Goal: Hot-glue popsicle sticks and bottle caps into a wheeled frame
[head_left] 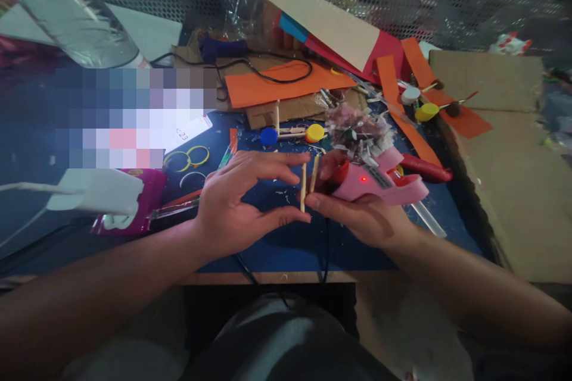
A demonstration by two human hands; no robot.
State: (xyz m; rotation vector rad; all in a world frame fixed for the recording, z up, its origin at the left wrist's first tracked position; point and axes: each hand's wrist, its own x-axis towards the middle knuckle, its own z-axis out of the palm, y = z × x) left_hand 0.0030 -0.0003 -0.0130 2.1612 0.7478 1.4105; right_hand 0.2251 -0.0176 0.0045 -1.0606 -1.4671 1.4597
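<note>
From here, the left hand (243, 202) pinches one wooden stick (303, 187) end to end, probably to leave its length clear; just beside it, the right hand (357, 214) grips a second stick (314, 174) (a pink glue gun (375, 181) sits against that hand).

My L hand (236, 196) & R hand (369, 214) are just beside each other, thumb tips nearly meeting. L fingers (268, 162) arch above L thumb (283, 215), making a C, tips in a pinch. R thumb (333, 208) points twd L hand; R fingers (328, 169) curl behind it, partly hidden. L forearm (111, 280) & R forearm (482, 286), both bare, angle in fr. below, either side of hands.
</note>
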